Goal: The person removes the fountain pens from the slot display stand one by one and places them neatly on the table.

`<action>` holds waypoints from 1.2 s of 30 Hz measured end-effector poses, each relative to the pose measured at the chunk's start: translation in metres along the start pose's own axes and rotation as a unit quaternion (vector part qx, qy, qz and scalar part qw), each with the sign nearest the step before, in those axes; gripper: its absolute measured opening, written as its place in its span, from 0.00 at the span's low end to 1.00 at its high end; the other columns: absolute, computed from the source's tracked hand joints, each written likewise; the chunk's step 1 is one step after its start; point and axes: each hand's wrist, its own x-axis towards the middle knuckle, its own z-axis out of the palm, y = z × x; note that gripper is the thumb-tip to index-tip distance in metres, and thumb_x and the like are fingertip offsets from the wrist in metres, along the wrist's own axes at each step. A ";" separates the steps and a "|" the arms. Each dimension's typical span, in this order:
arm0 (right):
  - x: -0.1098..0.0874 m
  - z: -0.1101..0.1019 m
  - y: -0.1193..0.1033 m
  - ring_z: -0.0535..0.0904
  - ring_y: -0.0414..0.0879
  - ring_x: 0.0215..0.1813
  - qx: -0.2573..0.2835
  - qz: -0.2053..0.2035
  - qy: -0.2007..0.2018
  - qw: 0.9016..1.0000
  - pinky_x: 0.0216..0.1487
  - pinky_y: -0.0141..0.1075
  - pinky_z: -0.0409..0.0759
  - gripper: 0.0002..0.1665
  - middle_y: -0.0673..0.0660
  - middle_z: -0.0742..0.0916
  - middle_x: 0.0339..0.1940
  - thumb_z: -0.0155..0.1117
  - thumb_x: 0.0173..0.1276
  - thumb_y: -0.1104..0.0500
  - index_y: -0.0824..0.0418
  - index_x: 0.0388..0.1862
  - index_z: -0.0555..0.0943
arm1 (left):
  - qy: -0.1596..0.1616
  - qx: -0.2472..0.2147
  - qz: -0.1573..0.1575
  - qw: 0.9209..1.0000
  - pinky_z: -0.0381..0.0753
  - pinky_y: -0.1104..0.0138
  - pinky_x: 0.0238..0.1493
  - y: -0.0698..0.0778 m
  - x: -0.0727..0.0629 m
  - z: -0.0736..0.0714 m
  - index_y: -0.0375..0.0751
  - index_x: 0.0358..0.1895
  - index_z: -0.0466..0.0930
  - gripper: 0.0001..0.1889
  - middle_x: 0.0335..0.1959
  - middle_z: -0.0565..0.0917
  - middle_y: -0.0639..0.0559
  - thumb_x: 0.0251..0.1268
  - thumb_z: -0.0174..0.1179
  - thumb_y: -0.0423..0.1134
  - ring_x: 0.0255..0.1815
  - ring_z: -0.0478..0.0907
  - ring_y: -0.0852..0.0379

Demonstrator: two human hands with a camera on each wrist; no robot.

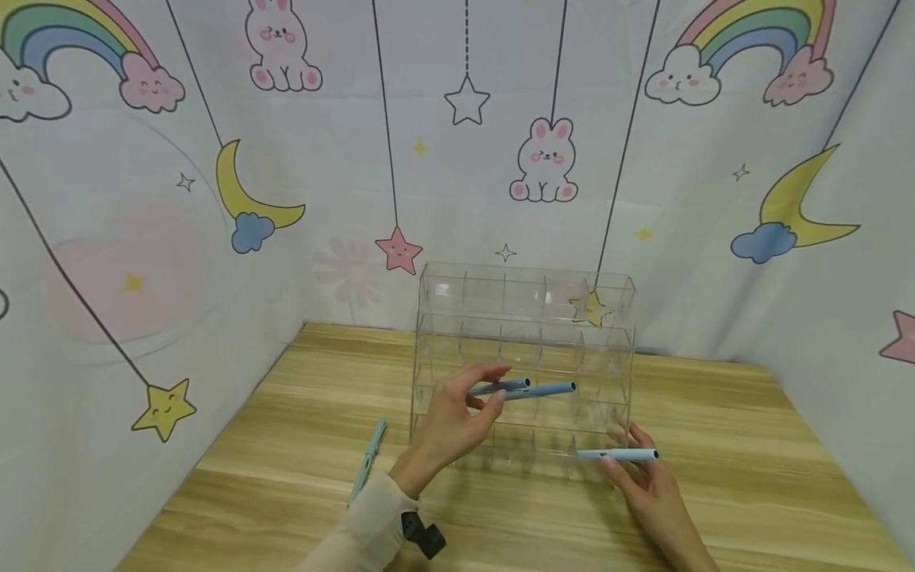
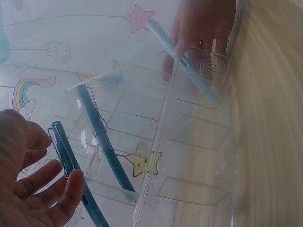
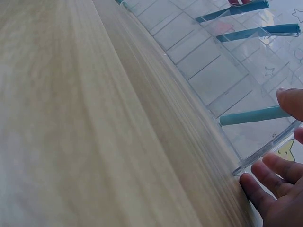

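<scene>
Head view: before the clear acrylic compartment organizer [image 1: 482, 338], the left hand [image 1: 453, 411] pinches a dark blue capped pen [image 1: 518, 384]; at its lower right, the right hand [image 1: 649, 479] pinches a pale blue capped pen [image 1: 638, 454]. Left wrist: a mid-blue capped pen [image 2: 98, 126] leans, apparently propped by organizer walls. Right wrist: spare fingers [image 3: 272, 182] sit outside the organizer's side, perhaps steadying it.

Curving the left hand [image 1: 453, 409] forward, perhaps in a loose pinch; reaching lower with the right hand [image 1: 643, 481], pinching.

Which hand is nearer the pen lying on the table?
Left: the left hand is just right of the pen; the right hand is much farther right.
</scene>
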 end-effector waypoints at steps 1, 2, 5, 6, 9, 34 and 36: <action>0.000 0.000 0.000 0.67 0.25 0.75 0.001 0.000 0.000 1.000 0.63 0.13 0.69 0.41 0.67 0.75 0.81 0.64 0.82 0.56 0.59 0.87 0.59 | -0.002 0.000 -0.002 1.000 0.90 0.71 0.40 0.000 0.000 0.000 0.46 0.66 0.84 0.19 0.63 0.89 0.49 0.76 0.65 0.33 0.60 0.88 0.48; 0.000 0.000 0.000 0.68 0.29 0.77 0.002 0.000 -0.001 1.000 0.63 0.13 0.69 0.41 0.67 0.74 0.81 0.64 0.83 0.56 0.59 0.87 0.59 | -0.002 0.001 -0.004 1.000 0.90 0.71 0.40 0.000 0.001 0.001 0.47 0.66 0.84 0.19 0.63 0.88 0.49 0.76 0.65 0.33 0.60 0.88 0.49; 0.000 0.001 -0.001 0.70 0.49 0.82 0.002 0.000 -0.004 1.000 0.63 0.13 0.69 0.41 0.68 0.74 0.81 0.63 0.83 0.56 0.60 0.87 0.58 | 0.000 0.003 -0.003 1.000 0.89 0.71 0.40 0.000 0.001 0.002 0.47 0.66 0.85 0.19 0.63 0.88 0.49 0.76 0.65 0.34 0.60 0.88 0.48; 0.000 0.001 -0.001 0.69 0.57 0.83 0.002 0.000 -0.004 1.000 0.63 0.13 0.68 0.42 0.68 0.74 0.81 0.63 0.83 0.56 0.60 0.87 0.58 | 0.001 0.003 -0.002 1.000 0.89 0.71 0.40 -0.001 0.001 0.002 0.48 0.66 0.85 0.19 0.63 0.88 0.49 0.76 0.65 0.34 0.59 0.88 0.48; 0.000 0.001 -0.002 0.64 0.72 0.82 0.006 0.002 -0.007 1.000 0.62 0.12 0.68 0.42 0.69 0.73 0.82 0.63 0.83 0.56 0.62 0.88 0.57 | 0.003 0.004 0.004 1.000 0.89 0.71 0.39 -0.002 0.001 0.002 0.48 0.66 0.85 0.18 0.63 0.89 0.48 0.77 0.64 0.35 0.59 0.88 0.47; 0.000 -0.002 -0.006 0.65 0.75 0.83 -0.008 0.018 -0.016 1.000 0.68 0.26 0.74 0.42 0.70 0.72 0.82 0.62 0.84 0.54 0.56 0.88 0.57 | -0.007 0.013 0.018 1.000 0.73 0.76 0.23 -0.012 0.005 0.014 0.46 0.64 0.87 0.15 0.63 0.89 0.48 0.79 0.63 0.35 0.38 0.79 0.62; 0.000 -0.002 -0.005 0.65 0.74 0.83 -0.004 0.013 -0.014 1.000 0.67 0.21 0.72 0.41 0.70 0.73 0.82 0.62 0.84 0.54 0.55 0.88 0.57 | -0.006 0.014 0.017 1.000 0.73 0.76 0.23 -0.012 0.005 0.015 0.44 0.62 0.87 0.14 0.62 0.89 0.47 0.79 0.63 0.34 0.36 0.77 0.63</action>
